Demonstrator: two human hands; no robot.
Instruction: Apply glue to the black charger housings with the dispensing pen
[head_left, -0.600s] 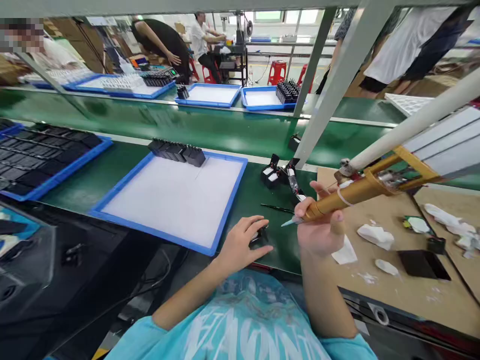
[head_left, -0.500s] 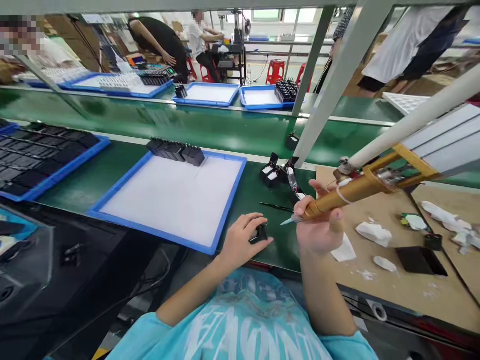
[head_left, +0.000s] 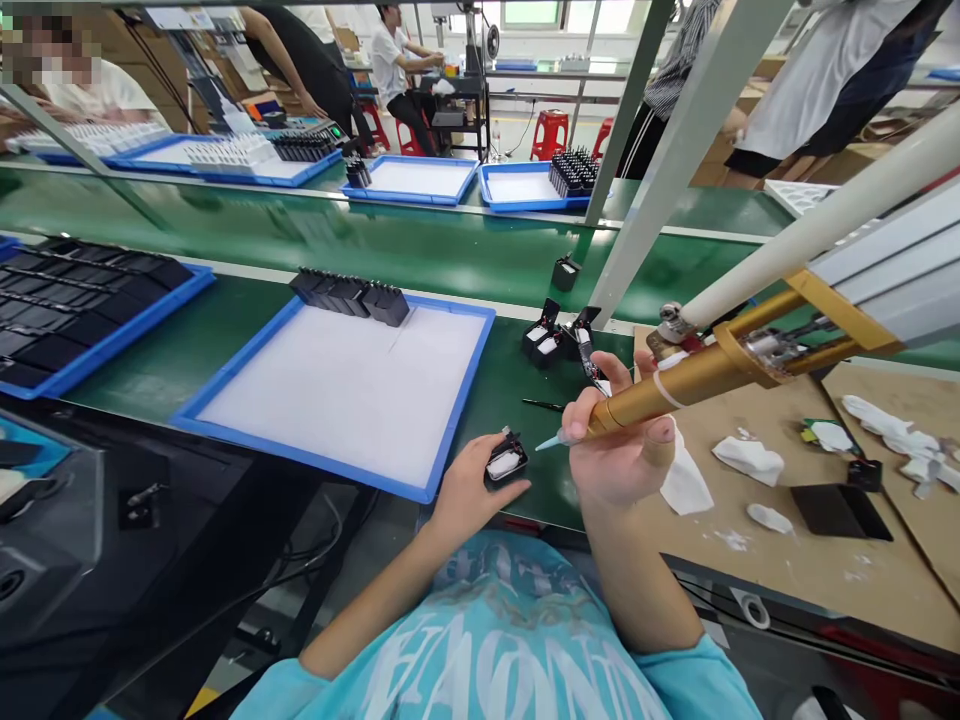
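Holding black case (head_left: 505, 463) in half-curled left hand (head_left: 472, 484) near surface (head_left: 553, 497) front edge; gripping gold dispenser (head_left: 671, 393) in curled right hand (head_left: 613, 462).

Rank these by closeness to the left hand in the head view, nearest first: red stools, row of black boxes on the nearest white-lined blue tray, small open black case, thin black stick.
1. Small open black case: at the left hand, between thumb and fingers.
2. Thin black stick: ahead, rightward.
3. Row of black boxes: ahead-left, on the blue tray.
4. Red stools: background.
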